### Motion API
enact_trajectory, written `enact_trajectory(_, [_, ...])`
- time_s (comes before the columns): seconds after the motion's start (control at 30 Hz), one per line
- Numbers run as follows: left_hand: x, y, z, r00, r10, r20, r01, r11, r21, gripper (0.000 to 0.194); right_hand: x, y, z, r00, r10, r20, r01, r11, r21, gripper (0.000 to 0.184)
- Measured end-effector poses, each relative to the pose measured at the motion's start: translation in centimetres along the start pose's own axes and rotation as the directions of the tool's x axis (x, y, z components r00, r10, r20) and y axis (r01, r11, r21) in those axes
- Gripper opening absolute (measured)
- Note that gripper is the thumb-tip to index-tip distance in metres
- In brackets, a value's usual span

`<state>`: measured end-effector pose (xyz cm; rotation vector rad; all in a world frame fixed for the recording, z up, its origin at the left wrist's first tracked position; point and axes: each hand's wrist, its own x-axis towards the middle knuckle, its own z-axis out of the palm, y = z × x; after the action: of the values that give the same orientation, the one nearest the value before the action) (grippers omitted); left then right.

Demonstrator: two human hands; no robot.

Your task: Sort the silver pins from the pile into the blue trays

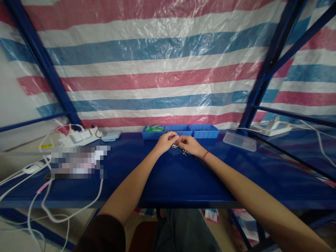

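Just below the meeting fingertips of the left hand (167, 141) and right hand (192, 145) lies a loose pile of slim metal pieces (185, 152). Whether the fingers clamp one cannot be told. Finish: shiny silver, partly dark. Long axes point in mixed directions. Beyond the fingers stand three blue trays (206, 134).

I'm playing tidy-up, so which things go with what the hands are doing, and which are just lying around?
Probably for the work:
small metal pieces by the left hand and right hand
three blue bins
green things in one

Probably just lying about:
clear plastic tray or lid
pale blue thing
white power strip
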<state>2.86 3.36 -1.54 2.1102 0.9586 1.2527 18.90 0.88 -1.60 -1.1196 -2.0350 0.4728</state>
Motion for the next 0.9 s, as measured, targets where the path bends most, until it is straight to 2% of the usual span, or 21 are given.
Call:
enact_trajectory(0.13, [0.1, 0.0, 0.0, 1.000, 0.015, -0.007, -0.015, 1.000, -0.020, 0.018, 0.0, -0.3, -0.1, 1.000, 0.005, -0.021, -0.005, 1.000, -0.013, 0.020])
enact_trajectory(0.33, [0.1, -0.1, 0.1, 1.000, -0.001, -0.023, 0.000, 1.000, -0.029, 0.020, 0.1, 0.2, -0.1, 0.995, 0.029, -0.094, -0.024, 0.998, 0.055, 0.015])
enact_trajectory(0.5, [0.1, -0.1, -0.1, 0.997, -0.041, -0.068, 0.039, 0.999, -0.024, 0.016, 0.4, 0.4, 0.0, 0.980, 0.042, -0.196, -0.027, 0.997, 0.077, 0.014])
enact_trajectory(0.67, [0.0, -0.2, -0.5, 0.998, -0.042, -0.052, 0.043, 0.999, 0.012, 0.014, 0.3, -0.1, -0.3, 0.951, 0.006, -0.309, 0.024, 0.995, 0.092, 0.014])
enact_trajectory(0.9, [-0.2, -0.3, -0.4, 1.000, -0.013, 0.024, 0.010, 0.993, 0.121, 0.019, -0.2, -1.4, -0.8, 0.949, -0.114, -0.295, 0.107, 0.993, -0.041, 0.020])
